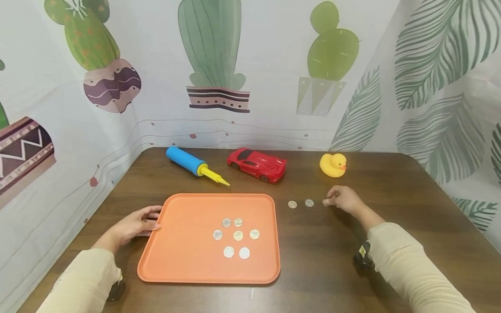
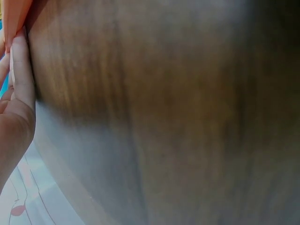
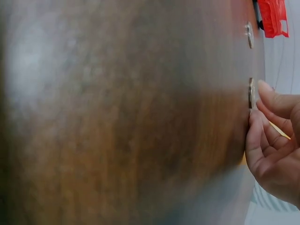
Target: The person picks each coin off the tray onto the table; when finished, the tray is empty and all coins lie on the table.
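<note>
My left hand (image 1: 135, 224) holds the left edge of an orange tray (image 1: 176, 261), thumb at the rim. In the left wrist view that hand (image 2: 18, 93) has the tray's edge (image 2: 15, 21) at its fingertips. Several round coins (image 1: 238, 236), silvery and gold-toned, lie flat on the tray's right half. To the right of the tray, my right hand (image 1: 344, 201) pinches at a coin (image 1: 325, 202) low on the table. In the right wrist view, thumb and fingers of this hand (image 3: 276, 140) come close around a coin (image 3: 252, 93). Two more coins (image 1: 309, 203) lie in line to its left.
Along the back of the brown wooden table (image 1: 313, 265) are a blue and yellow hand pump (image 1: 188, 162), a red toy car (image 1: 256, 165) and a yellow rubber duck (image 1: 332, 165). A cloth (image 1: 270, 65) printed with cacti and leaves hangs behind.
</note>
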A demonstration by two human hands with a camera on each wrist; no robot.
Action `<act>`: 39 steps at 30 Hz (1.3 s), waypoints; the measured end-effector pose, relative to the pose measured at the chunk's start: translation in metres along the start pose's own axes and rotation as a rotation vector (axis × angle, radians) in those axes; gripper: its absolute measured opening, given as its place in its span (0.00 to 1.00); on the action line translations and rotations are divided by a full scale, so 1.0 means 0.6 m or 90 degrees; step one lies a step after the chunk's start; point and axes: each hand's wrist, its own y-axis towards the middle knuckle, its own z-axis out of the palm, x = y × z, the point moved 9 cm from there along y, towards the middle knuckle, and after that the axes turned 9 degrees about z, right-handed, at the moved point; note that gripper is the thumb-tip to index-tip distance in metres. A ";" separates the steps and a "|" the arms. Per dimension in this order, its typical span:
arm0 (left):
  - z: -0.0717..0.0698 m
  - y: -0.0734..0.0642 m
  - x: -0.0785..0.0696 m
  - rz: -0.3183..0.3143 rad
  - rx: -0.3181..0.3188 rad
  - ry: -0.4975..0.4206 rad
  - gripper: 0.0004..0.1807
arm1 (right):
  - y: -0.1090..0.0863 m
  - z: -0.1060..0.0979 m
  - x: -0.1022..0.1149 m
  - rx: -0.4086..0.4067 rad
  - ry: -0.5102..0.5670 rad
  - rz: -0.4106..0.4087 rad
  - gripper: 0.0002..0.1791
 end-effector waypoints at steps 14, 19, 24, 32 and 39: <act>0.003 -0.003 -0.001 0.001 0.004 0.010 0.38 | -0.019 -0.006 0.010 -0.004 0.122 0.017 0.13; 0.004 -0.001 -0.001 0.001 0.006 0.011 0.39 | -0.027 0.003 0.032 0.004 0.134 -0.008 0.12; 0.002 -0.003 -0.002 0.000 0.007 0.004 0.39 | -0.032 0.028 0.064 0.025 0.150 -0.025 0.10; 0.001 0.000 -0.005 -0.004 0.002 0.004 0.38 | -0.044 0.072 0.119 0.081 0.186 -0.058 0.09; 0.000 -0.001 -0.002 -0.006 0.000 0.002 0.39 | -0.058 0.113 0.155 0.123 0.188 -0.067 0.07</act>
